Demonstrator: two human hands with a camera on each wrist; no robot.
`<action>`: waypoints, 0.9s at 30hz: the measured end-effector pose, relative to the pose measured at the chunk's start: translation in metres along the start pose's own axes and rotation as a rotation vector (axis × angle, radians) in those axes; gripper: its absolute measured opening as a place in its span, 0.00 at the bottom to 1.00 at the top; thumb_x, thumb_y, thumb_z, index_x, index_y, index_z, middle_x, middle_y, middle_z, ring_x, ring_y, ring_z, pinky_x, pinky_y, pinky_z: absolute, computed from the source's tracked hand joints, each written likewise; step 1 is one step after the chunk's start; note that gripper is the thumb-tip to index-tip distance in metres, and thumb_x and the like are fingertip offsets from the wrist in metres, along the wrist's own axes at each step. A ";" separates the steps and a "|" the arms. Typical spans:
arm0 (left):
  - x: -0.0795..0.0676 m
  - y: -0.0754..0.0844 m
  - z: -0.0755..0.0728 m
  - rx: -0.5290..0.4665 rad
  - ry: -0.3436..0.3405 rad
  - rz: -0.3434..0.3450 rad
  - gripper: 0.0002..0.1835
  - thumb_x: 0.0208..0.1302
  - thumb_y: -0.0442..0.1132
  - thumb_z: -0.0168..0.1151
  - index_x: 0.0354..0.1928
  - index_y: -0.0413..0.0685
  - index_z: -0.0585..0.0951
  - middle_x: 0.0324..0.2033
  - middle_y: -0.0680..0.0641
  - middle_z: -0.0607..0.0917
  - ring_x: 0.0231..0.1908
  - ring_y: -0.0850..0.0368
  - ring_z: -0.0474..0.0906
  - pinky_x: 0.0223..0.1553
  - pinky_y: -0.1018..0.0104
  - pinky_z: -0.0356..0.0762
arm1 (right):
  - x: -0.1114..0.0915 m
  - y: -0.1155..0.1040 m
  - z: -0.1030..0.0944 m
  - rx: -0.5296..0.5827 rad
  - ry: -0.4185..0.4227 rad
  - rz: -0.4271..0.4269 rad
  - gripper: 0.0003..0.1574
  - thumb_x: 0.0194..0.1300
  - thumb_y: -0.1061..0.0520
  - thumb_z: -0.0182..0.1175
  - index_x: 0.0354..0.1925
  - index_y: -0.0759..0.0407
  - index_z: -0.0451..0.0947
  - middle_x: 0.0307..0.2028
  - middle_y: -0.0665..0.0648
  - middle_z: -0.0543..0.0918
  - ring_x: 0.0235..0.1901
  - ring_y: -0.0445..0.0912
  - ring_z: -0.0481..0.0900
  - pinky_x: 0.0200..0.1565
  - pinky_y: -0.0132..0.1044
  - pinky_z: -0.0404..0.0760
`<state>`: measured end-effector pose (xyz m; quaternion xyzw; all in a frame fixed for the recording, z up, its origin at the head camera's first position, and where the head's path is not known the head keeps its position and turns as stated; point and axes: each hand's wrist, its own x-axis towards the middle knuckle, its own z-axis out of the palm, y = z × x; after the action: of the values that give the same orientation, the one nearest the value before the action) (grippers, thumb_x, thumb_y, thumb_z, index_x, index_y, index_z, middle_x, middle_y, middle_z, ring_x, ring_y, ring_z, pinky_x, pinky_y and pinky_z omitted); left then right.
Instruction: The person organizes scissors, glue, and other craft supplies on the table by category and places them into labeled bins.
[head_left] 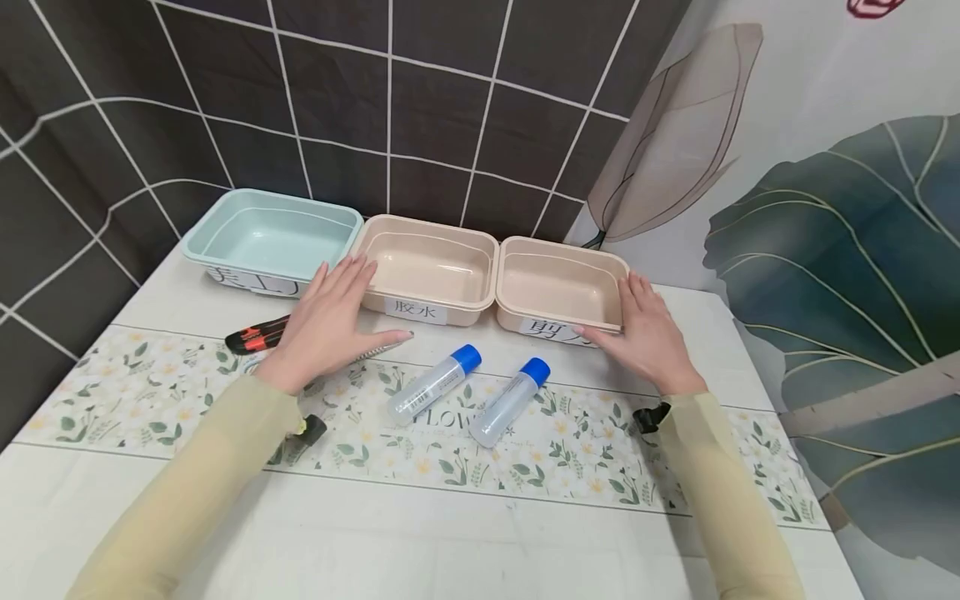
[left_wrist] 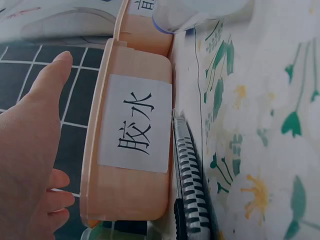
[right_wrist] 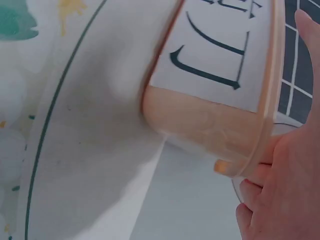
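Observation:
Three plastic bins stand side by side: a light blue bin [head_left: 273,246], a middle beige bin [left_wrist: 135,192] and a right beige bin [right_wrist: 200,117]. Over the left end of the middle bin, my left hand [head_left: 322,329] extends its fingers, thumb spread away. My right hand [head_left: 652,337] rests its fingers along the right bin's outer side, with the thumb at its front. Two clear glue bottles with blue caps, a left one [head_left: 431,390] and a right one [head_left: 508,407], lie in front. A black and red utility knife [head_left: 258,335] is partly hidden behind my left hand.
White paper labels with Chinese characters are on the bins' fronts, including the middle label [head_left: 415,310]. A flower-patterned strip crosses the white table [head_left: 420,542]. Behind the bins hangs a dark gridded cloth [head_left: 435,100]; a leaf-print curtain [head_left: 847,250] is at the right.

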<state>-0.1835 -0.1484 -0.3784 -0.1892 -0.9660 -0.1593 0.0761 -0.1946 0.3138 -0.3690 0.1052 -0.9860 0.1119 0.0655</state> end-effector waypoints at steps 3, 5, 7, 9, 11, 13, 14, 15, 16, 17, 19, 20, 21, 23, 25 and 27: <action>-0.007 -0.001 -0.002 -0.022 0.006 -0.003 0.65 0.56 0.82 0.53 0.80 0.39 0.51 0.78 0.37 0.54 0.78 0.42 0.43 0.76 0.53 0.30 | 0.001 0.001 0.003 0.000 -0.017 0.010 0.71 0.63 0.23 0.57 0.78 0.72 0.46 0.78 0.72 0.46 0.77 0.65 0.42 0.75 0.57 0.43; -0.012 -0.002 -0.004 -0.041 0.013 -0.009 0.64 0.57 0.81 0.55 0.80 0.39 0.52 0.78 0.37 0.55 0.77 0.42 0.44 0.76 0.53 0.31 | 0.002 0.001 0.004 -0.002 -0.026 0.016 0.70 0.64 0.23 0.55 0.78 0.72 0.45 0.78 0.72 0.45 0.77 0.65 0.41 0.75 0.57 0.42; -0.017 -0.003 -0.005 -0.057 0.013 -0.020 0.64 0.57 0.80 0.55 0.80 0.39 0.53 0.78 0.38 0.55 0.78 0.42 0.44 0.76 0.53 0.33 | 0.002 0.001 0.005 -0.004 -0.032 0.018 0.69 0.66 0.23 0.54 0.78 0.73 0.44 0.78 0.72 0.44 0.77 0.65 0.41 0.75 0.57 0.42; -0.023 -0.004 -0.007 -0.069 0.010 -0.031 0.63 0.57 0.80 0.56 0.79 0.38 0.54 0.78 0.38 0.55 0.78 0.43 0.43 0.76 0.51 0.34 | 0.002 0.001 0.005 -0.007 -0.033 0.020 0.69 0.67 0.23 0.52 0.78 0.73 0.44 0.78 0.73 0.44 0.77 0.65 0.41 0.75 0.58 0.42; -0.028 -0.005 -0.009 -0.074 0.010 -0.040 0.63 0.57 0.80 0.56 0.79 0.38 0.54 0.78 0.37 0.55 0.78 0.42 0.44 0.76 0.50 0.36 | 0.002 0.001 0.006 -0.003 -0.036 0.027 0.69 0.67 0.23 0.51 0.78 0.73 0.43 0.78 0.73 0.43 0.77 0.65 0.40 0.75 0.58 0.41; -0.034 -0.007 -0.011 -0.079 0.016 -0.047 0.63 0.57 0.79 0.57 0.79 0.38 0.54 0.77 0.37 0.55 0.78 0.43 0.43 0.76 0.49 0.38 | 0.002 0.000 0.006 0.000 -0.038 0.035 0.69 0.67 0.22 0.51 0.78 0.73 0.43 0.78 0.74 0.43 0.77 0.65 0.39 0.74 0.58 0.41; -0.036 -0.008 -0.012 -0.084 0.017 -0.051 0.63 0.56 0.79 0.58 0.79 0.39 0.54 0.77 0.37 0.55 0.78 0.42 0.44 0.76 0.49 0.39 | 0.002 0.000 0.006 0.003 -0.041 0.040 0.69 0.67 0.22 0.51 0.78 0.73 0.42 0.78 0.74 0.42 0.77 0.65 0.39 0.74 0.58 0.41; -0.039 -0.009 -0.013 -0.088 0.020 -0.056 0.63 0.56 0.79 0.58 0.79 0.39 0.54 0.77 0.37 0.55 0.77 0.42 0.44 0.76 0.48 0.40 | 0.002 0.000 0.006 0.007 -0.045 0.044 0.70 0.67 0.22 0.51 0.78 0.73 0.42 0.78 0.74 0.42 0.77 0.65 0.38 0.74 0.58 0.40; -0.042 -0.011 -0.014 -0.092 0.025 -0.059 0.63 0.56 0.78 0.59 0.79 0.40 0.55 0.77 0.37 0.56 0.77 0.42 0.45 0.75 0.48 0.41 | 0.002 -0.001 0.007 0.013 -0.048 0.049 0.70 0.67 0.22 0.50 0.78 0.73 0.41 0.78 0.74 0.41 0.77 0.65 0.37 0.74 0.58 0.40; -0.044 -0.013 -0.015 -0.100 0.026 -0.066 0.63 0.56 0.78 0.60 0.79 0.40 0.55 0.77 0.37 0.56 0.77 0.41 0.45 0.75 0.47 0.41 | 0.001 -0.001 0.007 0.016 -0.050 0.053 0.70 0.67 0.22 0.50 0.78 0.73 0.41 0.78 0.74 0.40 0.77 0.65 0.36 0.74 0.59 0.40; -0.049 -0.019 -0.017 -0.123 0.028 -0.083 0.62 0.56 0.76 0.63 0.79 0.39 0.56 0.76 0.35 0.57 0.77 0.40 0.46 0.75 0.45 0.43 | 0.001 -0.001 0.007 0.023 -0.056 0.060 0.70 0.67 0.22 0.50 0.78 0.72 0.40 0.78 0.74 0.39 0.77 0.65 0.35 0.74 0.59 0.39; -0.051 -0.022 -0.018 -0.132 0.033 -0.088 0.62 0.56 0.75 0.64 0.78 0.38 0.57 0.76 0.34 0.58 0.76 0.38 0.47 0.75 0.44 0.44 | 0.001 -0.001 0.007 0.027 -0.059 0.064 0.70 0.67 0.22 0.50 0.78 0.72 0.39 0.78 0.74 0.39 0.77 0.64 0.35 0.74 0.59 0.39; -0.053 -0.025 -0.019 -0.140 0.037 -0.098 0.61 0.56 0.75 0.65 0.78 0.38 0.58 0.75 0.34 0.59 0.76 0.37 0.48 0.74 0.43 0.45 | 0.001 -0.001 0.007 0.030 -0.062 0.066 0.70 0.67 0.22 0.50 0.79 0.72 0.39 0.78 0.74 0.38 0.77 0.64 0.34 0.74 0.59 0.38; -0.057 -0.031 -0.021 -0.165 0.042 -0.116 0.60 0.56 0.73 0.67 0.77 0.37 0.59 0.74 0.32 0.61 0.75 0.35 0.51 0.73 0.41 0.47 | 0.000 -0.001 0.007 0.034 -0.066 0.071 0.70 0.67 0.22 0.50 0.79 0.72 0.39 0.78 0.73 0.38 0.77 0.64 0.34 0.74 0.58 0.38; -0.061 -0.038 -0.022 -0.188 0.048 -0.137 0.59 0.55 0.71 0.69 0.77 0.37 0.61 0.73 0.31 0.62 0.73 0.33 0.53 0.72 0.39 0.49 | 0.001 -0.001 0.007 0.040 -0.065 0.071 0.70 0.67 0.22 0.49 0.78 0.72 0.38 0.78 0.73 0.38 0.77 0.64 0.34 0.74 0.58 0.38; -0.065 -0.044 -0.023 -0.208 0.048 -0.162 0.58 0.55 0.69 0.71 0.76 0.38 0.61 0.72 0.31 0.63 0.72 0.31 0.55 0.70 0.37 0.52 | 0.001 -0.001 0.008 0.048 -0.061 0.069 0.70 0.68 0.22 0.49 0.78 0.73 0.38 0.78 0.73 0.38 0.77 0.64 0.35 0.74 0.59 0.38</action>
<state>-0.1391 -0.2169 -0.3828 -0.1134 -0.9543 -0.2687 0.0659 -0.1967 0.3111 -0.3760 0.0761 -0.9876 0.1343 0.0292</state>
